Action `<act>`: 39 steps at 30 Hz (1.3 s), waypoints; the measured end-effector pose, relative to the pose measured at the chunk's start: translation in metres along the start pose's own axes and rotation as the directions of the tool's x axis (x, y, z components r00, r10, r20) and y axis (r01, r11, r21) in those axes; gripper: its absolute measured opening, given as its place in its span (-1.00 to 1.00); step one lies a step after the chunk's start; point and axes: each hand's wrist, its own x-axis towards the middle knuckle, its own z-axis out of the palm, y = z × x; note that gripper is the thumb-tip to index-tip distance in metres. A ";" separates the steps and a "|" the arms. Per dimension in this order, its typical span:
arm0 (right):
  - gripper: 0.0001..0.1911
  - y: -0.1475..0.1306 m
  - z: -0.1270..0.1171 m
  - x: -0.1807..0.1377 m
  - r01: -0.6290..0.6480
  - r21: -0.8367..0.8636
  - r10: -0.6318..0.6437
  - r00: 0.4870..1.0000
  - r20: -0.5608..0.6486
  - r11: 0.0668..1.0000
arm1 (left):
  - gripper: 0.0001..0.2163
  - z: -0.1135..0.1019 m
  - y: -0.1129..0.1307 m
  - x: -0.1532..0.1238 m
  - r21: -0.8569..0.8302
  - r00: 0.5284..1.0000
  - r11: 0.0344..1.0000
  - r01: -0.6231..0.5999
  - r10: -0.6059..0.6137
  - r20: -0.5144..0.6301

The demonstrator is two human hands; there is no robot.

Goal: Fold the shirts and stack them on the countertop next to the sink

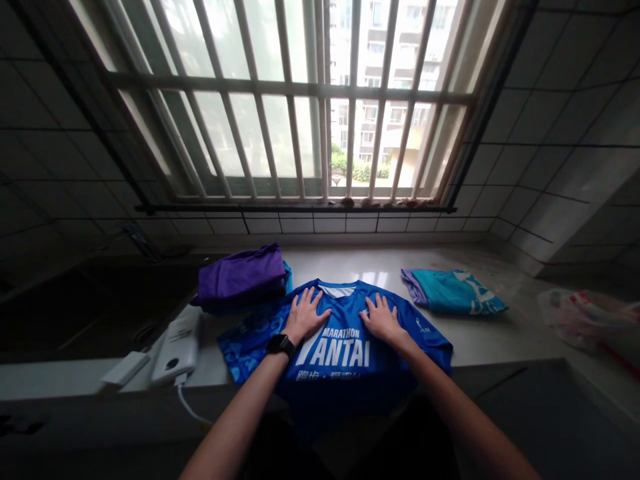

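A blue sports shirt [340, 360] with white lettering lies spread face up on the counter [480, 333], its hem hanging over the front edge. My left hand [304, 315] rests flat on the shirt's chest left of the collar, fingers spread; a black watch is on that wrist. My right hand [383, 319] lies flat on the chest right of the collar, fingers spread too. Neither hand holds anything.
A folded purple garment [243, 275] sits on a stack at the back left. A folded teal shirt [453, 291] lies at the right. A white power bank [177, 347] with a cable and a white box [125, 368] sit left. A plastic bag [590, 317] lies far right. A barred window [300, 100] is behind.
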 end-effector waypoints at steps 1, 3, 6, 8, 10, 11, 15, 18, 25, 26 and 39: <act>-0.37 0.001 0.010 -0.004 -0.005 -0.007 0.005 1.000 -0.012 1.000 | -0.36 0.001 -0.001 0.002 -0.003 1.000 1.000 0.000 0.000 0.007; -0.36 0.005 0.023 -0.006 0.002 -0.026 -0.003 0.999 -0.050 1.000 | -0.36 0.002 -0.002 0.006 -0.009 1.000 1.000 0.001 0.000 0.016; -0.33 0.014 0.023 0.001 0.050 -0.038 -0.052 0.997 -0.058 0.998 | -0.36 0.002 -0.003 0.009 -0.022 1.000 1.000 -0.004 0.005 0.008; -0.32 0.027 0.014 0.007 0.097 -0.030 -0.099 0.993 -0.058 0.995 | -0.37 0.003 -0.004 0.009 -0.029 1.000 0.999 -0.013 0.013 -0.006; -0.37 0.046 0.002 0.007 0.116 -0.013 -0.117 0.990 -0.084 0.993 | -0.38 0.004 -0.005 0.009 -0.033 1.000 0.999 -0.016 0.015 -0.019; -0.40 0.059 -0.004 0.005 0.105 -0.004 -0.105 0.989 -0.102 0.994 | -0.38 0.006 -0.005 0.009 -0.033 1.000 0.999 -0.015 0.014 -0.026; -0.50 0.113 -0.023 -0.018 -0.058 -0.030 0.054 0.992 -0.111 0.998 | -0.39 0.009 -0.006 0.011 -0.044 0.999 0.999 -0.013 0.011 -0.046; -0.61 0.139 -0.029 -0.036 -0.152 -0.099 0.143 0.986 -0.087 0.983 | -0.39 0.008 -0.006 0.010 -0.074 0.998 0.997 -0.010 0.005 -0.057; -0.74 0.150 -0.037 -0.043 -0.243 -0.109 0.211 0.946 -0.246 0.964 | -0.40 0.004 -0.004 0.009 -0.084 0.999 0.996 -0.022 0.017 -0.051; -0.74 0.152 -0.041 -0.042 -0.259 -0.050 0.237 0.934 -0.269 0.965 | -0.40 0.005 -0.004 0.009 -0.080 0.999 0.997 -0.020 0.016 -0.051; -0.57 0.083 -0.079 -0.034 0.028 0.902 -0.091 0.996 0.013 0.431 | -0.40 0.010 -0.005 0.012 -0.064 0.999 0.998 -0.015 0.012 -0.049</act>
